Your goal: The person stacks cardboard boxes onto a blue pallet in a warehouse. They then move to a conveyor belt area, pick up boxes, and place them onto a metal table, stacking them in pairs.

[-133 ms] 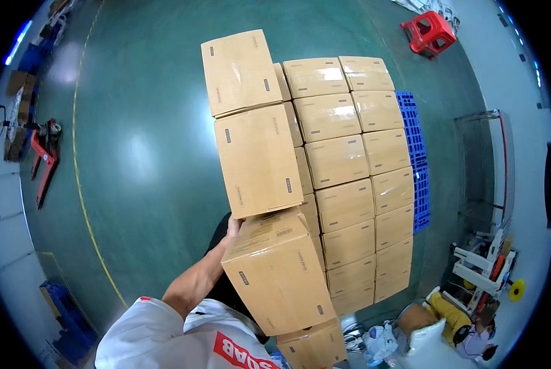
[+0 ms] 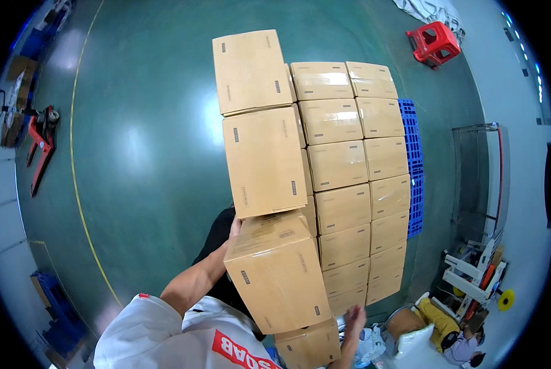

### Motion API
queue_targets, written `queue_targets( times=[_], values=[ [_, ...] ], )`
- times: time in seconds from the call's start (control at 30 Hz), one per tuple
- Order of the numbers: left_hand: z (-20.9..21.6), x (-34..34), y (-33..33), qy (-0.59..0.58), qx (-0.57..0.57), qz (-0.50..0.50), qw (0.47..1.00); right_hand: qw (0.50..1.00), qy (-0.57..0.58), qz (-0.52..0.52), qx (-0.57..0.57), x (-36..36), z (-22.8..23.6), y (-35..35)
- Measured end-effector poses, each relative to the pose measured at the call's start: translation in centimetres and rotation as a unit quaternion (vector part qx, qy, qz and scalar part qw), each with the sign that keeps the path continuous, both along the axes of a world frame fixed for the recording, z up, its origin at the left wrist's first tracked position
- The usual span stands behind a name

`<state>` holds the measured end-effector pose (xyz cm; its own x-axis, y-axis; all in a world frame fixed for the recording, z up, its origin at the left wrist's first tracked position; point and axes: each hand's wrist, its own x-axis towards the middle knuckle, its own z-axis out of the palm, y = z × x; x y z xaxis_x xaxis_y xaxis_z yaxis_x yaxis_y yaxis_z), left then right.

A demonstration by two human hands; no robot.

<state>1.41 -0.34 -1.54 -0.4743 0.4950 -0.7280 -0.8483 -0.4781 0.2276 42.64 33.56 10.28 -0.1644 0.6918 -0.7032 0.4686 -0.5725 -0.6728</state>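
In the near part of the stack, a cardboard box (image 2: 280,277) sits slightly tilted, with a narrow gap between it and the larger box face (image 2: 264,161) beyond. My left hand (image 2: 236,227) grips this tilted box at its far left corner; the fingertips are hidden behind the cardboard. Lower right of the same box, my right hand (image 2: 355,318) is raised with its fingers loosely apart and nothing in them. Under the tilted box, nearest to me, another cardboard box (image 2: 309,345) shows in part.
Rows of sealed boxes (image 2: 342,203) stand to the right, on a blue pallet (image 2: 416,166). A red stool (image 2: 435,44) is at the far right, a red pallet jack (image 2: 40,147) at the left. Another person (image 2: 443,326) is low at the lower right, by plastic bags (image 2: 369,345).
My right hand has come into view at the lower right of the tilted box. My left hand stays on that box. The whole view has shifted slightly.
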Motion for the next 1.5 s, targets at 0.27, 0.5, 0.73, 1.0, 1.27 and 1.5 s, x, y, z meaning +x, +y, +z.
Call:
queue_targets(
  times=[0.27, 0.5, 0.73, 1.0, 1.27, 1.5],
  values=[
    [-3.9, 2.2, 2.4, -0.108, 0.096, 0.114, 0.983, 0.883, 0.029, 0.449, -0.130, -29.7, -2.5, -2.3],
    [-3.5, 2.1, 2.9, -0.102, 0.018, 0.208, 0.973, 0.823, -0.102, 0.554, -0.071, -31.4, 5.3, -7.5],
    [-7.3, 1.7, 3.8, -0.044, -0.349, 0.035, 0.935, 0.759, -0.191, 0.618, 0.071, -31.4, 14.5, -9.3],
    [-4.6, -0.4, 3.4, -0.105, -0.372, 0.019, 0.922, 0.826, -0.224, 0.512, 0.069, -34.6, 16.7, -12.9],
    [-0.6, -1.9, 3.1, -0.064, -0.128, 0.137, 0.980, 0.853, -0.230, 0.468, 0.002, -34.3, 17.1, -12.9],
    [-5.2, -2.8, 2.9, 0.036, -0.179, 0.022, 0.983, 0.943, -0.150, 0.293, -0.040, -36.6, 18.1, -16.6]
  ],
)
